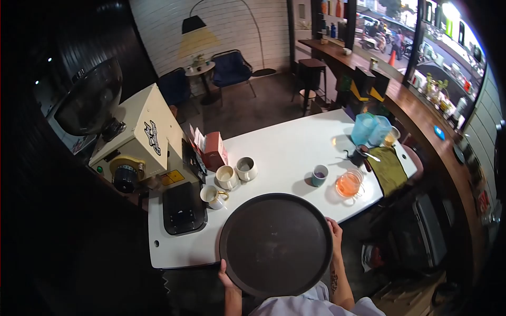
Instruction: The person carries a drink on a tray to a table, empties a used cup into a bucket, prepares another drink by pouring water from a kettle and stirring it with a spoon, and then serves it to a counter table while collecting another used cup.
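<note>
A round dark serving tray (274, 245) is held level at the near edge of the white table (284, 142), with nothing on it. My left hand (226, 276) grips its lower left rim, thumb on top. On the right side, my right hand (334, 234) holds the opposite rim, its fingers partly hidden. Beyond the tray stand a gold-handled white mug (212, 197), a cream mug (227, 178) and another pale mug (246, 168). Right of them are a small teal cup (320, 175) and a glass vessel with orange liquid (348, 184).
A cream coffee grinder (139, 137) fills the left end, beside a red box (215, 151). At the right end are blue plastic pitchers (365, 129), a dark pot with a spoon (359, 156) and a green cloth (391, 171). A wooden counter (432, 137) curves along the windows.
</note>
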The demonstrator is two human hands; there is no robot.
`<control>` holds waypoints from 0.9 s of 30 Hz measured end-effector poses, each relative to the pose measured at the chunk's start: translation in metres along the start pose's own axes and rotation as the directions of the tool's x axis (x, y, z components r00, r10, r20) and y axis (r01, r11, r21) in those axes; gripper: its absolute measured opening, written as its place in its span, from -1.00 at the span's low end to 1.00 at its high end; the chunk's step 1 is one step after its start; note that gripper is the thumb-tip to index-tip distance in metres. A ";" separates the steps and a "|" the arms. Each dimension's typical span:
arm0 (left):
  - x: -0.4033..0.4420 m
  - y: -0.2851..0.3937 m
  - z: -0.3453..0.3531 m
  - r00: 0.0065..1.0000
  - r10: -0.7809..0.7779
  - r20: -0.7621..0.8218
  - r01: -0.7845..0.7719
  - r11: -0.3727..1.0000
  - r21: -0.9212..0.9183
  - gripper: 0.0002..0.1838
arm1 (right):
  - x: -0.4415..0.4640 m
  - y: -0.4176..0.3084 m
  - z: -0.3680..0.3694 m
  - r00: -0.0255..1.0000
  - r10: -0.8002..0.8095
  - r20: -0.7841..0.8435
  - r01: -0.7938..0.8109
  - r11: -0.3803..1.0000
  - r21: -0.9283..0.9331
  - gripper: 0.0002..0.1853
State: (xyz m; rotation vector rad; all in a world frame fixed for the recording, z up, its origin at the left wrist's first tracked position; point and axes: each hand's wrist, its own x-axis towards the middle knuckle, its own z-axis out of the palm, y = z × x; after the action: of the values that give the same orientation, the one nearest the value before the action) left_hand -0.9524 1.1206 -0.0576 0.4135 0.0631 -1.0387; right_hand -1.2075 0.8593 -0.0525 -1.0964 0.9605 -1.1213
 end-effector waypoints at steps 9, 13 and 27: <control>0.024 -0.050 0.011 0.976 0.203 -0.081 -0.203 0.979 0.011 -0.36 | 0.119 0.007 0.019 0.970 -0.242 -0.028 0.212 0.898 -0.385 -0.21; 0.028 -0.067 0.019 0.967 0.216 -0.135 -0.217 0.976 0.011 -0.32 | 0.154 0.007 0.027 0.985 -0.169 -0.030 0.149 0.930 -0.336 -0.11; 0.040 -0.069 0.015 0.958 0.230 -0.172 -0.208 0.969 0.134 -0.32 | 0.200 0.009 0.021 0.948 -0.278 0.156 0.319 0.850 -0.420 -0.41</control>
State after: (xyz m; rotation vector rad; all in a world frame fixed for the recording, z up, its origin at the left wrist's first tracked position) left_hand -0.9922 1.0517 -0.0744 0.6086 0.1230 -0.7841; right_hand -1.1484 0.6670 -0.0655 -1.7024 1.0232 -1.1162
